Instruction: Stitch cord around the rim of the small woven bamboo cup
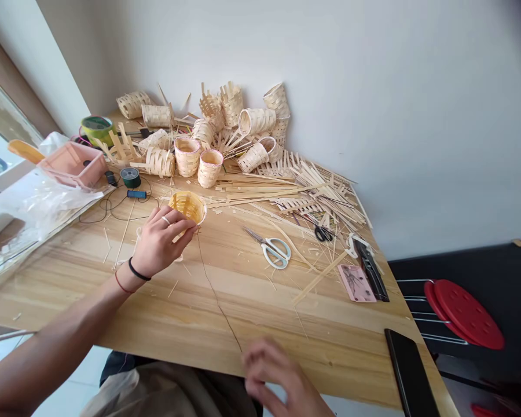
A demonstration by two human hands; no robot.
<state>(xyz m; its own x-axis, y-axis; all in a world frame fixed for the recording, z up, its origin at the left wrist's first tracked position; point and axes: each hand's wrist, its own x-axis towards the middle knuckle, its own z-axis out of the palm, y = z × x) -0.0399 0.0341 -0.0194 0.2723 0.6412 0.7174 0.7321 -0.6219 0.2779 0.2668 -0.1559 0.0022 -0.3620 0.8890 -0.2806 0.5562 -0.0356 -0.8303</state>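
A small woven wood-strip basket (189, 202) lies tilted on the table, its opening towards me and pinkish stitching on its rim. My left hand (160, 243) is closed on the near edge of this basket, thumb and fingers pinching the rim. From there a thin dark thread (215, 293) runs down taut to the table's front edge. It ends at the fingers of my right hand (278, 376), which are curled and blurred by motion. White-handled scissors (276, 252) lie to the right of the basket.
Behind stand two stitched baskets (210, 168) among several unfinished ones. Loose wood strips (330, 194) cover the right side. A pink bin (76, 165), a thread spool (130, 177) and plastic wrap (39, 202) are left. A black phone (410, 370) lies at the right edge.
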